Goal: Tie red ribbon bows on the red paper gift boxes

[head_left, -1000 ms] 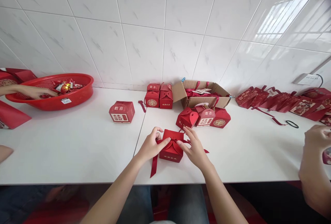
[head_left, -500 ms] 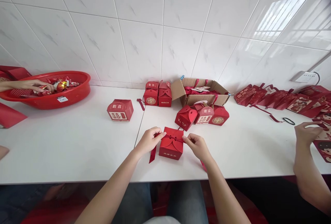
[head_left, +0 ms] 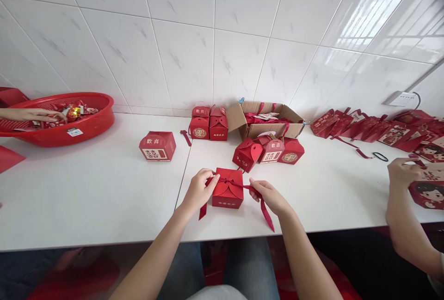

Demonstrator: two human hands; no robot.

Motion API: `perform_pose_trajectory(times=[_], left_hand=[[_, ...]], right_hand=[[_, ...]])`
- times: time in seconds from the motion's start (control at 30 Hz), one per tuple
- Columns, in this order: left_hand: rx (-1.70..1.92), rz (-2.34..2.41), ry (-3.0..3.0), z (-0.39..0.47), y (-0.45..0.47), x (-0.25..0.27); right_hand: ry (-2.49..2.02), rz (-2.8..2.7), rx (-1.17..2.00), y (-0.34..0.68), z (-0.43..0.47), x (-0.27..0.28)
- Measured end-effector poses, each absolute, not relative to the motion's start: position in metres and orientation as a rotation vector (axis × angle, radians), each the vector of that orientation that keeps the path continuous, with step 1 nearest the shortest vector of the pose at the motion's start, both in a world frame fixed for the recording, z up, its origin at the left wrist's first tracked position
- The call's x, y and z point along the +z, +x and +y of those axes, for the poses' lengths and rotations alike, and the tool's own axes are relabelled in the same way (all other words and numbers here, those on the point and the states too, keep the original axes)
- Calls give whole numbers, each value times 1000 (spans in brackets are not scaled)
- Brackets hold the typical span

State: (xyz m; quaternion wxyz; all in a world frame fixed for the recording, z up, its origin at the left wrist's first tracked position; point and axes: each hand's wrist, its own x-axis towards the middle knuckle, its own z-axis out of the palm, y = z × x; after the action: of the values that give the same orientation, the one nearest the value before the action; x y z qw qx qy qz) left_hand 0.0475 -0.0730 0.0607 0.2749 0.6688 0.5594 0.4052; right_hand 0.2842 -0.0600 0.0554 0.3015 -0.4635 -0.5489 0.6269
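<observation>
In front of me stands a red gift box [head_left: 227, 198] with its curved top flaps folded shut. A dark red ribbon [head_left: 266, 214] runs across its top, crossing at the middle. My left hand [head_left: 201, 190] pinches the ribbon at the box's upper left, and a short tail hangs below the fingers. To the right of the box, my right hand [head_left: 269, 194] pinches the other ribbon end, its tail trailing down to the table. Just behind are more red boxes [head_left: 272, 151], and a single red box [head_left: 157, 146] sits to the left.
A cardboard box [head_left: 270, 128] of ribbons stands by the wall, beside two red boxes [head_left: 209, 126]. At left, another person's hand [head_left: 43, 115] reaches into a red basket [head_left: 86, 124] of sweets. At right, a co-worker's hand [head_left: 404, 173] holds a strap near several red boxes [head_left: 395, 136].
My right hand has moved a little right, away from the box, drawing out its ribbon end. My left hand keeps its pinch. The co-worker's box at right has shifted in view.
</observation>
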Motion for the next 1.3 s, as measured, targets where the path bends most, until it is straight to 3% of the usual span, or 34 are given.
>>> perform_pose_trajectory(times=[0.27, 0.4, 0.53, 0.73, 0.97, 1.3], left_hand=[[1235, 1653, 1819, -71, 48, 59], [1226, 1441, 1997, -73, 64, 78], [1092, 1338, 2093, -68, 84, 92], [1233, 1403, 1917, -58, 90, 86], [1282, 1446, 1780, -59, 91, 88], [1020, 1492, 1528, -70, 39, 80]], right_hand=[[-757, -1125, 1871, 291, -62, 67], [-690, -1146, 1826, 277, -63, 76], [-753, -1224, 1795, 269, -65, 81], [-877, -1288, 1719, 274, -65, 78], [-1137, -1490, 1253, 244, -58, 74], [-1090, -1470, 1422, 238, -59, 77]])
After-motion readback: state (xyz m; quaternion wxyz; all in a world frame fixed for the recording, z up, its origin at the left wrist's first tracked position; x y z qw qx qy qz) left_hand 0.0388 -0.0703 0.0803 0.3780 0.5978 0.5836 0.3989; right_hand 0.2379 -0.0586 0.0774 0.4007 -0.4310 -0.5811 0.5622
